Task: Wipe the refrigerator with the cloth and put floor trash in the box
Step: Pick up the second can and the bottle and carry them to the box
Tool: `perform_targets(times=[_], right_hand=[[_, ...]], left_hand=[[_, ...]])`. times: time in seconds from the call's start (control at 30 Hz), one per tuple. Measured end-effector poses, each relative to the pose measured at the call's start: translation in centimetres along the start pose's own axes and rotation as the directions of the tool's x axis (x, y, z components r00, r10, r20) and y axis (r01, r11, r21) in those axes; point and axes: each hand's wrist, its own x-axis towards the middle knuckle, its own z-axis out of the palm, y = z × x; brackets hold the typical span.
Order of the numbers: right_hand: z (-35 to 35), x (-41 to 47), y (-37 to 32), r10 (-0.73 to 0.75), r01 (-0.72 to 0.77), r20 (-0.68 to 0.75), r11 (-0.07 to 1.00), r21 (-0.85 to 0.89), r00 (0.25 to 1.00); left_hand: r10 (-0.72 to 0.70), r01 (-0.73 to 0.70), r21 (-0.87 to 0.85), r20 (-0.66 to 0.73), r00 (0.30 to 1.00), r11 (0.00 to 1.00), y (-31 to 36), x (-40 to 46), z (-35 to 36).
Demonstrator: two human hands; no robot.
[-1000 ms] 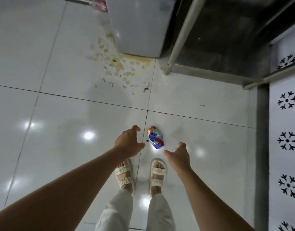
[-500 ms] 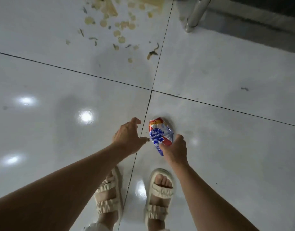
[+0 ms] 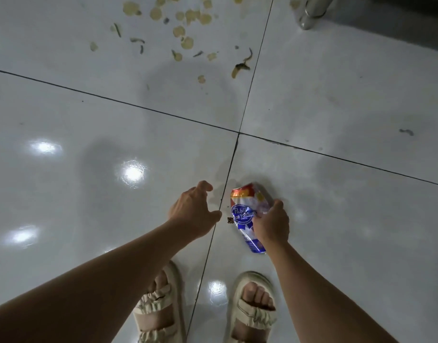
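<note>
I see the can (image 3: 247,214) lying crushed on the glossy white floor (image 3: 336,107), just right of the dark grout line that runs toward me, and just past my sandals (image 3: 253,310). My right hand (image 3: 271,225) is on it: the fingers and thumb curl over its right side near the middle, grasping the can, with the red top end sticking out beyond the hand and the blue bottom end showing under the wrist. I cannot tell whether the can is lifted or touching the tile. My left hand (image 3: 192,211) hangs just left of the grout line, near the can but apart from it, fingers spread and loosely bent, holding nothing. A tiny brown scrap (image 3: 229,220) sits on the floor between the left thumb and the can, just beside the can's label. Farther out, on the tile beyond the cross of grout lines, a scatter of pale yellow flakes and dark green shreds (image 3: 185,28) lies across the floor, with one larger curled piece (image 3: 241,66) close to the grout line. A metal leg (image 3: 312,14) stands on the floor at the top right, and a small dark smear (image 3: 406,131) marks the tile well to the right
</note>
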Motion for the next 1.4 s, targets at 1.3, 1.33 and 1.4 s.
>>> perform_targets(times=[1.3, 1.33, 1.4], right_hand=[[-34.5, -49.0, -48.1, -0.599, 0.615, -0.161, 0.784, 0.081, 0.785], [-34.9, -49.1, -49.2, -0.599, 0.617, -0.167, 0.782, 0.090, 0.783], [-35.5, -48.9, -51.6, -0.594, 0.614, -0.170, 0.781, 0.113, 0.786]], left_hand=[[-0.082, -0.092, -0.304, -0.515, 0.853, 0.948, -2.7, -41.1, -59.9], [-0.076, -0.095, -0.297, -0.517, 0.853, 0.950, -2.5, -41.0, -61.1], [-0.069, -0.098, -0.290, -0.513, 0.855, 0.952, -2.1, -40.5, -63.6]])
